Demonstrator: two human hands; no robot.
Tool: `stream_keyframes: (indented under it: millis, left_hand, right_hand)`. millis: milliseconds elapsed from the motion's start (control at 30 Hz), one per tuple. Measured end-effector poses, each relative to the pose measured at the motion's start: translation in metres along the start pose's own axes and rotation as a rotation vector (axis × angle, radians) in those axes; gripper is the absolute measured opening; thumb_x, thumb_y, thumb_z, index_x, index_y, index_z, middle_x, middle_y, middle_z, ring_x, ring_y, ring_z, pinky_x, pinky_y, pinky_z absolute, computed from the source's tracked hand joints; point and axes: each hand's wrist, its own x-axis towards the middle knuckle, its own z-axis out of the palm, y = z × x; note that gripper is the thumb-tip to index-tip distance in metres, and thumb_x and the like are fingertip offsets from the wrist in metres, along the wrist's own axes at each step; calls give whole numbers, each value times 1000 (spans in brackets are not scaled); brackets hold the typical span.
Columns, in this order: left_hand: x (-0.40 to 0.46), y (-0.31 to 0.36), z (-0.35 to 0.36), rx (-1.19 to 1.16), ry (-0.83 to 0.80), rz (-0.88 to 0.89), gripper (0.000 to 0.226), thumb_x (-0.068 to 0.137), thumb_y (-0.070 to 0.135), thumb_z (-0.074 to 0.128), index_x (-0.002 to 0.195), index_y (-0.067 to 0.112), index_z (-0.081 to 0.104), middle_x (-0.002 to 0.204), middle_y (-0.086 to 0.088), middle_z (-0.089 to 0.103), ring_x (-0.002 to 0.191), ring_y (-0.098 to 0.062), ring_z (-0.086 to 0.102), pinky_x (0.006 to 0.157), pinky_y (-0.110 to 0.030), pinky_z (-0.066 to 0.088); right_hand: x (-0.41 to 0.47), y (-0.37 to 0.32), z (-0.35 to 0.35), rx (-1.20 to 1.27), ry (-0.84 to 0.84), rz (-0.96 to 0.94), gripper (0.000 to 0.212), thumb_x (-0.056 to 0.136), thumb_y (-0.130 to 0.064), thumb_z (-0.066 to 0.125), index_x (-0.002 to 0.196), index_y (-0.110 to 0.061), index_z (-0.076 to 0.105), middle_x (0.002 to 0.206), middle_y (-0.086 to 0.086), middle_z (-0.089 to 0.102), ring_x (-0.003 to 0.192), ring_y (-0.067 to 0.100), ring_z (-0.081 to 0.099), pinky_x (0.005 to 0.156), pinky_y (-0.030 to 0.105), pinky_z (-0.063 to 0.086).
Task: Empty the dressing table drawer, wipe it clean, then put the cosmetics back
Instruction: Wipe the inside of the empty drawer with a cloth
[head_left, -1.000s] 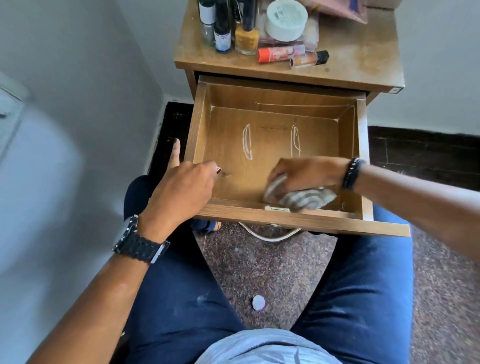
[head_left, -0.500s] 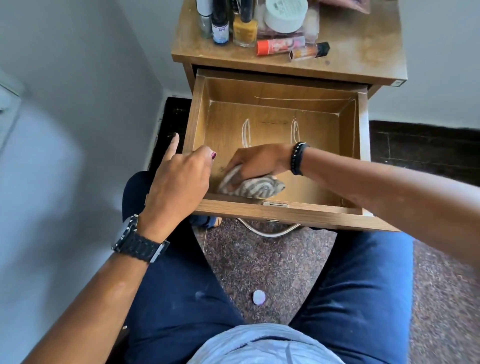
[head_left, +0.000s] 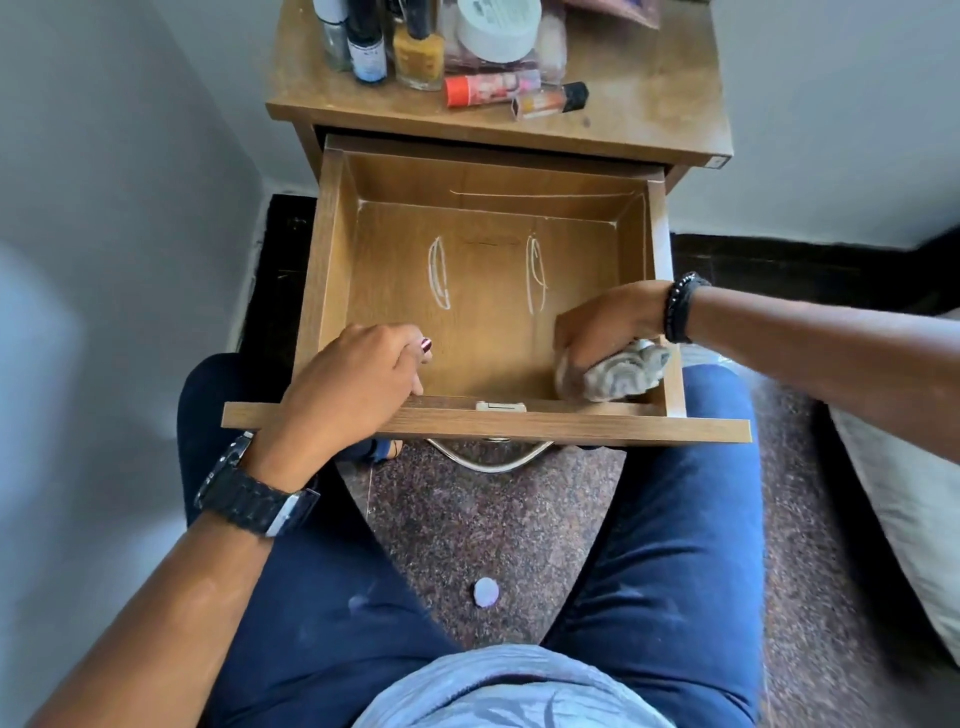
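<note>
Gripped in the right hand (head_left: 608, 325), a cloth (head_left: 621, 371) is pressed into the drawer (head_left: 488, 423)'s front right corner; its front is held by the left hand (head_left: 358, 384). Cosmetics (head_left: 498, 96) near the counter (head_left: 649, 104) edge could be jolted off.

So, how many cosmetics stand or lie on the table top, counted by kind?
Upright bottles: 3 (clear bottle, dark bottle, yellow bottle)
Tubes lying flat: 2 (orange tube, black-capped tube)
Jars: 1 (white-lidded jar)
Total: 6
The frame's top edge may hide more. The drawer holds none, only the cloth that the right hand grips.
</note>
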Motion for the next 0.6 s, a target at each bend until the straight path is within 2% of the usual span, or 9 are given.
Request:
stream_keyframes:
  millis: [67,133,200,267,367,433,533,600]
  left_hand:
    - [2,0,1,-15,-2,-21,31,100,23,34,97,18,64,79,13,68,70,5,54,62,-25,43]
    - [4,0,2,-1,22,-45,30,99,25,33,94,22,63,74,10,69,74,-8,59,68,-33,49]
    - [5,3,4,43,75,-66,31,99,27,31,91,22,60,73,5,69,75,-19,61,69,-41,51]
    - [5,7,7,82,139,-74,33,100,29,28,87,19,57,75,0,67,70,-23,60,62,-42,51]
    - [4,15,14,96,142,-40,36,101,30,27,79,17,52,73,0,66,62,-22,60,55,-38,48]
    - [7,20,18,101,117,-10,36,101,28,28,76,16,51,71,0,66,58,-19,60,47,-32,40]
    - [11,32,26,104,90,55,35,100,26,32,70,16,48,68,0,65,57,-16,60,43,-28,33]
    - [14,42,31,104,55,78,35,100,24,33,71,14,51,69,-2,65,56,-17,61,44,-30,41]
  right_hand:
    - [5,-16,1,149,73,-77,34,88,-33,62,97,0,66,79,11,69,58,17,61,41,16,46]
    - [13,-39,2,305,122,-184,32,89,-29,63,106,-3,65,78,8,69,52,13,62,40,16,46]
    - [20,-56,2,347,173,-253,30,88,-30,63,112,-12,65,87,7,71,63,15,68,50,22,55]
    - [23,-59,-2,258,182,-257,26,88,-31,63,111,-20,66,97,7,72,73,19,70,63,28,59]
    - [8,-45,-10,83,59,-225,7,87,-25,63,90,-23,69,87,2,72,67,15,64,60,25,53]
    - [-4,-33,-13,-139,-10,-166,7,87,-24,61,83,-22,67,75,-3,68,61,10,60,59,21,49]
    - [-14,-18,-6,-417,-113,-7,16,87,-16,59,97,-7,66,55,-7,59,42,2,51,37,11,40]
    - [-16,-13,1,-514,-126,49,24,85,-17,60,106,-7,66,66,-4,60,55,6,53,43,15,41]
